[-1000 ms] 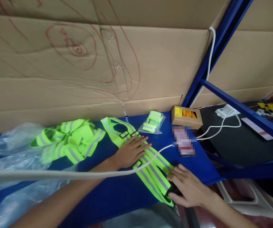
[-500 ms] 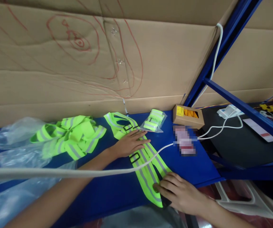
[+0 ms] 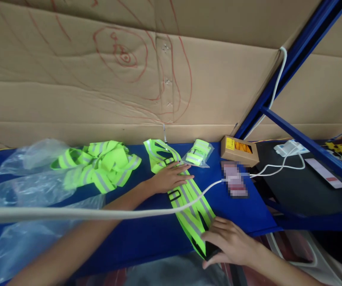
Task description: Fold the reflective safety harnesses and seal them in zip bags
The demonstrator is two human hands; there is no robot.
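Observation:
A neon-green reflective strap vest (image 3: pixel 193 202) with grey stripes and black buckles lies stretched lengthwise across the blue tabletop (image 3: pixel 147 246). My left hand (image 3: pixel 169 176) rests flat on its middle, fingers outstretched between two buckles. At the near end my right hand (image 3: pixel 233 240) grips the straps and a black piece, thumb below and fingers above. Left of them is a loose heap of similar reflective straps (image 3: pixel 105 165). A folded reflective strap vest in a clear bag (image 3: pixel 199 153) sits beyond my left hand.
Clear plastic bags (image 3: pixel 30 190) cover the left side. A white cable (image 3: pixel 99 214) crosses in front of the view above my forearm. An open-fronted cardboard box (image 3: pixel 239 151) and a blurred-out pinkish item (image 3: pixel 234 178) lie right. A blue metal frame (image 3: pixel 292 71) rises there.
My right hand has turned and its thumb now spreads under the near end, which is lifted slightly and bent. The left hand stays flat on the straps. The view has shifted a little.

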